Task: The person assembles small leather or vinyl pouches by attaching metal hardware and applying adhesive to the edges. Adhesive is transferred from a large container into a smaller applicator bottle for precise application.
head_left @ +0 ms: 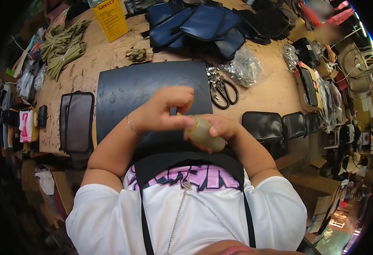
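My right hand [221, 128] is wrapped around a cloudy, translucent squeeze bottle [209, 138], which lies tilted in front of my apron. At the bottle's upper end is my left hand [171, 106], its fingers curled and its thumb pressed against the neck. A small yellowish bit shows by that thumb; whether it is the cap cannot be made out. Beneath both hands lies a dark, flat work mat [146, 83]. Black-handled scissors [224, 93] rest just beyond its right edge.
Blue and black pouches [203, 23] are piled at the back beside a yellow tin [110, 21]. Khaki strips [65, 44] and dark flat panels [76, 122] lie to the left. On the right are a plastic bag of metal parts [243, 68] and black pouches [263, 126].
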